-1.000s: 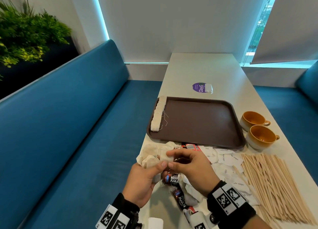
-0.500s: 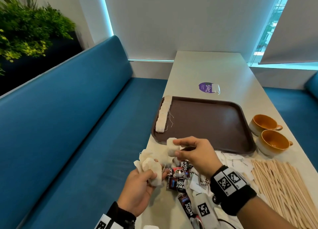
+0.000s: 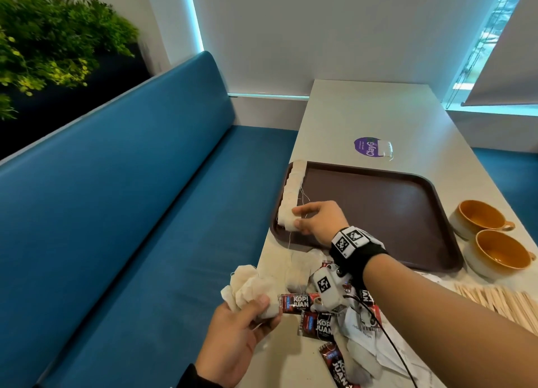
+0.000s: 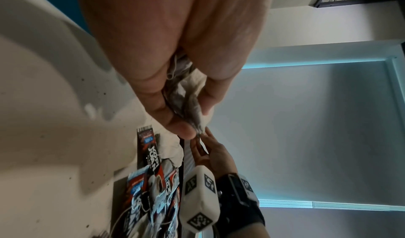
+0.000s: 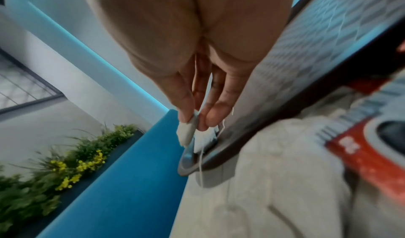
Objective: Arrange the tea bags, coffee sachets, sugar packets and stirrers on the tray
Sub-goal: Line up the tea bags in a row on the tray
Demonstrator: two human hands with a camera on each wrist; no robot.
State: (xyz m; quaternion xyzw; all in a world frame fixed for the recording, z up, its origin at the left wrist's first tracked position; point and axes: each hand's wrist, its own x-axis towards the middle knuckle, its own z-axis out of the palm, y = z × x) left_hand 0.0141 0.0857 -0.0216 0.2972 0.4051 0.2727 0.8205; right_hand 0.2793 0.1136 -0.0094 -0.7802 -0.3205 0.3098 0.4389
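Observation:
A brown tray (image 3: pixel 378 213) lies on the white table. Along its left rim runs a row of white tea bags (image 3: pixel 292 189). My right hand (image 3: pixel 302 220) pinches one tea bag (image 3: pixel 291 223) at the near end of that row; the right wrist view shows thumb and fingers on the bag (image 5: pixel 186 134) above the tray's corner (image 5: pixel 190 163). My left hand (image 3: pixel 247 317) grips a bunch of tea bags (image 3: pixel 247 288) at the table's near left edge, also seen crumpled in its fingers (image 4: pixel 192 113). Red coffee sachets (image 3: pixel 317 326), white sugar packets (image 3: pixel 364 329) and wooden stirrers (image 3: pixel 500 300) lie in front of the tray.
Two orange cups (image 3: pixel 495 242) stand right of the tray. A purple sticker (image 3: pixel 369 147) marks the table behind it. A blue bench (image 3: pixel 131 213) runs along the table's left side, with plants (image 3: pixel 43 44) behind it.
My right hand took one tea bag from the bunch and carried it forward to the near end of the row on the tray. The left hand kept hold of its bunch.

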